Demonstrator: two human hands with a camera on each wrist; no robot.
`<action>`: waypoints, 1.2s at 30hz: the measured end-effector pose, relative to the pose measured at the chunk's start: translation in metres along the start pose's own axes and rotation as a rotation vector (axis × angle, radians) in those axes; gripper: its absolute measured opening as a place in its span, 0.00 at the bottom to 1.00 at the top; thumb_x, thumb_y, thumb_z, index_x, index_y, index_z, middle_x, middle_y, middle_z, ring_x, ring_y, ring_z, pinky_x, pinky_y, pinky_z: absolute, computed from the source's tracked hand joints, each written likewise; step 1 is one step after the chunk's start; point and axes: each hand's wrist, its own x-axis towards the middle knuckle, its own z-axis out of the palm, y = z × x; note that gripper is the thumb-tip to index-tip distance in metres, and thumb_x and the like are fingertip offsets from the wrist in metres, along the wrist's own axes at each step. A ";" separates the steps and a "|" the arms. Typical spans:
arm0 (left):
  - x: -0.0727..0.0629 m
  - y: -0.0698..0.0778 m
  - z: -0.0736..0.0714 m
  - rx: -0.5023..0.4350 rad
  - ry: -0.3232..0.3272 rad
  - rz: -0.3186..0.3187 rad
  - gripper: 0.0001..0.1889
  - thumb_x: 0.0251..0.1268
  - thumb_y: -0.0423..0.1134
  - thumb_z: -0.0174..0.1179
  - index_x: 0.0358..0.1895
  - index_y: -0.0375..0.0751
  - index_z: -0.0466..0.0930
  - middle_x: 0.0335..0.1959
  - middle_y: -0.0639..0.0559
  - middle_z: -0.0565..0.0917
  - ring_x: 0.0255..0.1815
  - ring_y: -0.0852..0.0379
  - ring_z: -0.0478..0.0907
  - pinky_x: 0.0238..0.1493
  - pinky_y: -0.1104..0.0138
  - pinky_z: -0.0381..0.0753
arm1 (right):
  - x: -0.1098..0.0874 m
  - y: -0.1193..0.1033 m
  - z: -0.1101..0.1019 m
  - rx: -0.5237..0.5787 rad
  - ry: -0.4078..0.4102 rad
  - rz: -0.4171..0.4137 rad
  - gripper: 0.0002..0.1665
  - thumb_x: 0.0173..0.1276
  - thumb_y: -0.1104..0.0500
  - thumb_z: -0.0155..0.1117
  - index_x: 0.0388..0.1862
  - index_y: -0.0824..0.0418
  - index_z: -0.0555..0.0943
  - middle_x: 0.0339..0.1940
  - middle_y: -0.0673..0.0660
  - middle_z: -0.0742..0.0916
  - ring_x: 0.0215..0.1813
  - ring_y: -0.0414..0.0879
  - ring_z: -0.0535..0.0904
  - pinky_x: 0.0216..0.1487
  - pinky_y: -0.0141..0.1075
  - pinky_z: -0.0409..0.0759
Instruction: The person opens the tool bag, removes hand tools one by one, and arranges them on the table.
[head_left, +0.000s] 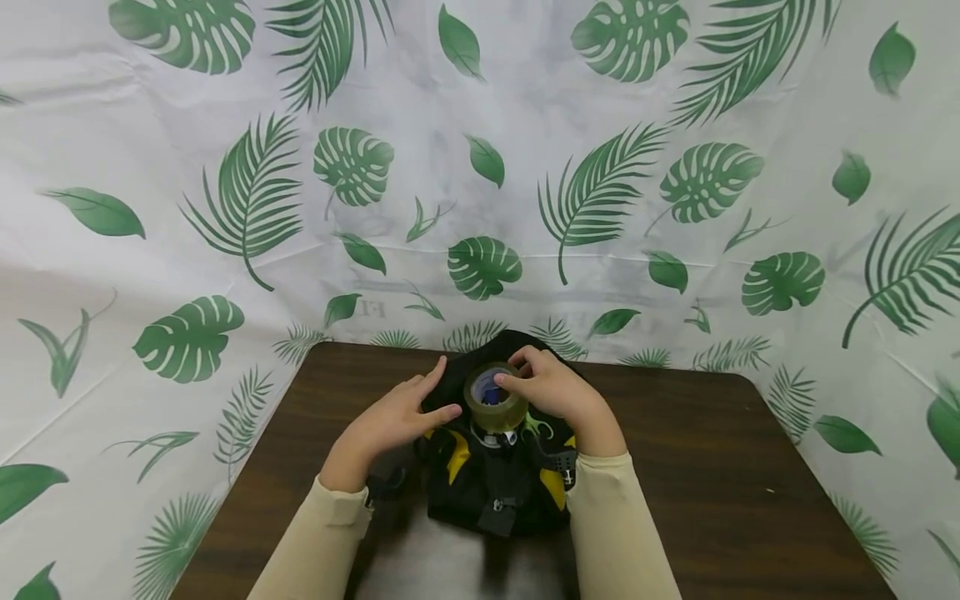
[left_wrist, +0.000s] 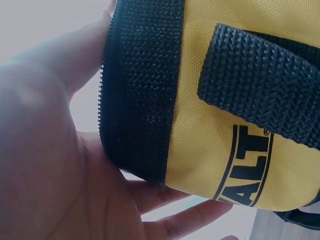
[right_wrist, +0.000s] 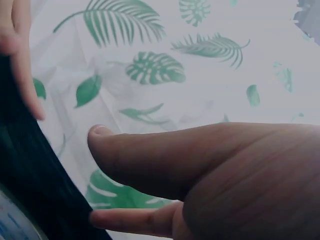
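A black and yellow tool bag (head_left: 480,492) stands on the table with a roll of clear packing tape (head_left: 498,414) in its open top. My left hand (head_left: 397,421) is at the bag's left side, fingers and thumb spread. In the left wrist view, that hand (left_wrist: 55,145) lies along the black zipper edge (left_wrist: 135,100) beside the yellow end panel (left_wrist: 200,145). My right hand (head_left: 551,385) is over the bag's upper right, its thumb overlapping the tape roll's hole. Seen from the right wrist, its thumb (right_wrist: 145,157) is extended, with nothing between it and a finger below.
Green scissors handles (head_left: 537,427) stick out of the bag's right side. A black strap (head_left: 386,483) hangs at its left. The brown table (head_left: 697,483) extends on both sides. Behind it hangs a white cloth (head_left: 420,283) with green leaf prints.
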 end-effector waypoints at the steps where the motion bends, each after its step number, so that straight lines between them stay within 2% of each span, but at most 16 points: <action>1: 0.000 0.000 0.000 0.003 0.003 0.001 0.53 0.74 0.77 0.55 0.91 0.69 0.36 0.91 0.35 0.51 0.91 0.32 0.50 0.84 0.31 0.57 | 0.002 -0.001 0.000 0.003 -0.003 0.004 0.39 0.83 0.38 0.64 0.78 0.62 0.72 0.74 0.67 0.76 0.71 0.62 0.78 0.70 0.60 0.80; 5: 0.002 -0.001 0.001 0.009 0.006 0.012 0.53 0.74 0.78 0.55 0.91 0.67 0.37 0.91 0.34 0.52 0.91 0.32 0.51 0.84 0.31 0.58 | 0.011 0.000 0.004 0.012 0.001 0.026 0.42 0.82 0.37 0.63 0.82 0.60 0.69 0.78 0.70 0.70 0.76 0.64 0.73 0.73 0.62 0.78; 10: 0.001 -0.003 0.003 0.008 0.004 0.010 0.54 0.74 0.77 0.56 0.92 0.63 0.38 0.90 0.34 0.53 0.91 0.32 0.52 0.84 0.32 0.58 | 0.023 0.008 0.012 0.034 0.032 0.071 0.45 0.80 0.36 0.65 0.84 0.58 0.66 0.82 0.72 0.64 0.76 0.69 0.72 0.75 0.67 0.74; 15: 0.000 -0.002 0.002 0.014 0.006 0.005 0.54 0.73 0.78 0.56 0.92 0.64 0.39 0.90 0.34 0.53 0.90 0.32 0.53 0.84 0.31 0.59 | 0.030 0.016 0.018 0.044 0.064 0.095 0.47 0.80 0.36 0.66 0.87 0.54 0.63 0.84 0.72 0.59 0.77 0.72 0.72 0.74 0.69 0.74; 22: 0.002 -0.002 -0.001 0.016 0.010 0.009 0.54 0.73 0.78 0.56 0.91 0.66 0.38 0.90 0.35 0.53 0.91 0.33 0.53 0.85 0.32 0.58 | 0.038 0.027 0.023 0.067 0.022 0.105 0.50 0.77 0.39 0.70 0.89 0.52 0.60 0.89 0.72 0.54 0.83 0.74 0.65 0.78 0.71 0.69; 28: 0.001 -0.003 -0.001 0.019 0.006 0.018 0.55 0.74 0.76 0.57 0.92 0.61 0.39 0.90 0.36 0.55 0.90 0.33 0.53 0.84 0.32 0.59 | 0.044 0.038 0.033 0.049 0.003 0.134 0.55 0.74 0.42 0.75 0.91 0.52 0.58 0.91 0.72 0.53 0.86 0.74 0.61 0.79 0.70 0.68; 36: 0.001 -0.002 -0.002 0.012 0.007 0.022 0.53 0.75 0.76 0.57 0.91 0.65 0.37 0.90 0.37 0.54 0.91 0.34 0.53 0.85 0.33 0.58 | 0.047 0.041 0.042 0.001 0.041 0.151 0.60 0.74 0.47 0.78 0.92 0.56 0.52 0.88 0.76 0.58 0.82 0.76 0.66 0.77 0.69 0.71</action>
